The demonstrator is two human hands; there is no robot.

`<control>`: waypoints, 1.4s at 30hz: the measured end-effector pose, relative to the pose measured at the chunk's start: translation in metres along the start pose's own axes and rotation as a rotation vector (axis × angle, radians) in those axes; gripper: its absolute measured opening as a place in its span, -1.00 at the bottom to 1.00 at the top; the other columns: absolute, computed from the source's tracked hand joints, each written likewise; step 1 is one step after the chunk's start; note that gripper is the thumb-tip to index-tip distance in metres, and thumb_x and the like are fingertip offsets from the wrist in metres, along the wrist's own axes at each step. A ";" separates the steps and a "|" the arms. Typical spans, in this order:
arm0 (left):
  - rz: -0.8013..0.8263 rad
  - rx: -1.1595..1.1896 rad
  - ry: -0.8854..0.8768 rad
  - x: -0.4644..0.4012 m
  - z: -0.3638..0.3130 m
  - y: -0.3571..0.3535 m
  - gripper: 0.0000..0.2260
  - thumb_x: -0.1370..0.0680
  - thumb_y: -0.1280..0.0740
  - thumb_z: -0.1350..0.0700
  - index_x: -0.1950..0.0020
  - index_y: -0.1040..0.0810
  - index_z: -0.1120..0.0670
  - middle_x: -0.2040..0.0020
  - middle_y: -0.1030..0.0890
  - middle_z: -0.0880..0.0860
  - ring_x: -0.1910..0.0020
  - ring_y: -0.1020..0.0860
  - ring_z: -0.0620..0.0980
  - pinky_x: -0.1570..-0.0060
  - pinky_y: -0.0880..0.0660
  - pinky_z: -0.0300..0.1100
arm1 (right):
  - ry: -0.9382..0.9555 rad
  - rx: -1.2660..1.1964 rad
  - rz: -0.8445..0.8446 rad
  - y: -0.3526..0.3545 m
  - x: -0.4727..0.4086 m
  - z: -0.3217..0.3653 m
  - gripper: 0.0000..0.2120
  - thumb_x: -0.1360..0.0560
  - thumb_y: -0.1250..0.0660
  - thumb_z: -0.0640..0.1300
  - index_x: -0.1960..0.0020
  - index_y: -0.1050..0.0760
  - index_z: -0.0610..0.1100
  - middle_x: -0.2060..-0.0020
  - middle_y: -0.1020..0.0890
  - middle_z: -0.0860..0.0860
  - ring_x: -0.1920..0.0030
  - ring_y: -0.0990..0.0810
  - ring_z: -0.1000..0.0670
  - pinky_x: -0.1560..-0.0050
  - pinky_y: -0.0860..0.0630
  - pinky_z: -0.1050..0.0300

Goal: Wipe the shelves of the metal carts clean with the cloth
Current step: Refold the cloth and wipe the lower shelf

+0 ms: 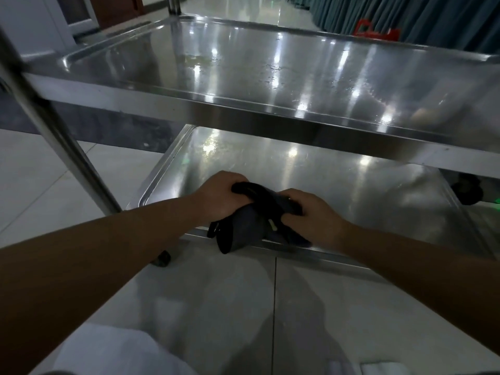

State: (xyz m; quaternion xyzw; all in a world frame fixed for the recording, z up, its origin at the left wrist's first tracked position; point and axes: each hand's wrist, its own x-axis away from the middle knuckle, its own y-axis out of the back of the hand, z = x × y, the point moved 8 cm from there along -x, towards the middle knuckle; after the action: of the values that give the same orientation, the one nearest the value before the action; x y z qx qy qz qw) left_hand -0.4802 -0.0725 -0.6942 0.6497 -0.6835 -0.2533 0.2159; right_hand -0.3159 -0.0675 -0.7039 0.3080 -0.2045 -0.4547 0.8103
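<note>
A dark cloth (249, 226) is bunched between both hands over the near edge of the cart's lower shelf (338, 185). My left hand (219, 196) grips its upper left end and my right hand (313, 215) grips its right side. Part of the cloth hangs down past the shelf's front rim. The upper shelf (270, 63) of the metal cart is shiny, with wet-looking streaks and light reflections across it.
A slanted metal cart post (54, 125) runs down the left side. Black caster wheels sit at the near left (162, 258) and far right (470, 189). White tiled floor (243, 307) lies below me. Blue curtains (433, 17) and a red object (376, 32) stand beyond the cart.
</note>
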 end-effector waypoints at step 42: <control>0.147 -0.308 0.463 -0.031 0.090 -0.038 -0.54 -0.52 -0.37 0.10 -0.34 -0.35 0.22 -0.21 -0.51 0.22 -0.20 -0.49 0.19 -0.13 -0.42 -0.05 | -0.510 0.649 0.164 0.052 0.002 -0.158 -0.60 -0.59 -0.18 -0.06 -0.41 -0.33 -0.09 -0.31 -0.48 -0.12 -0.25 -0.49 -0.13 -0.14 -0.40 0.10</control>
State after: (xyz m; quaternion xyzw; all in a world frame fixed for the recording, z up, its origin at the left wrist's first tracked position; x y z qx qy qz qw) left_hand -0.5047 -0.0371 -0.7874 0.5984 -0.6149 -0.1827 0.4801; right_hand -0.1867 0.0011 -0.7832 0.4074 -0.5550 -0.3626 0.6281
